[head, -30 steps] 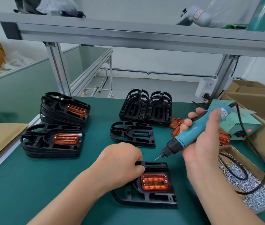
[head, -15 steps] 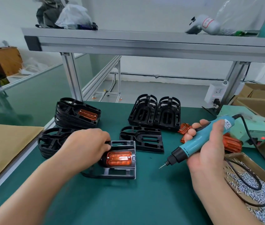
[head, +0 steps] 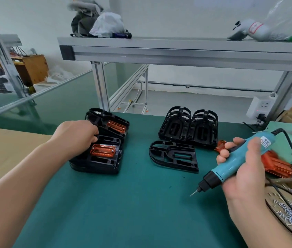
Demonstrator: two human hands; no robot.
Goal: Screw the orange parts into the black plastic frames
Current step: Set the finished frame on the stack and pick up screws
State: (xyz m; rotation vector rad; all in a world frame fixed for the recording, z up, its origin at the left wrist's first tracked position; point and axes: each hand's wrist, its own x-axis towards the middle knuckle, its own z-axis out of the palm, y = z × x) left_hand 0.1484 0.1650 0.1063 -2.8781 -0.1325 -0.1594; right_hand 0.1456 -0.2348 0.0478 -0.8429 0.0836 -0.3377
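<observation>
Well left of the bare frame (head: 174,156) lying flat on the mat, your left hand (head: 75,135) grips the rounded end of a fitted frame (head: 105,162) topping the near pile. Its orange part (head: 103,150) looks screwed in. A second pile (head: 97,116) behind it shows another fitted top, making two piles done, with the depth of each uncountable. The one bare frame remains, as do, I judge, two upright frames (head: 203,138) behind it. Right of it lie loose orange parts (head: 276,165), too heaped to count. There your right hand (head: 245,176) wraps the single screwdriver (head: 231,163).
</observation>
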